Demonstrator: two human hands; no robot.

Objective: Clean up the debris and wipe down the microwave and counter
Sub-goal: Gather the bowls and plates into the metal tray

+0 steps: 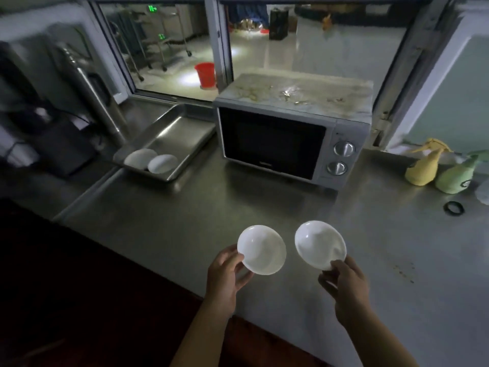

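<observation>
Over the desk (185, 207), left hand (225, 271) and right hand (344, 279) each pinch a white dish by its rim. Grips look thin, so either could slip and drop.

Steel desk (211, 207) carries microwave (291, 144), metal tray (169, 139) just left of it, yellow cloth (423, 168), green cloth (456, 178), black ring (453, 208), crumbs (403, 271).

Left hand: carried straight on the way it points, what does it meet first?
Probably the microwave front; the left hand, holding a white dish, points up-right over bare counter. Depth unclear.
</observation>
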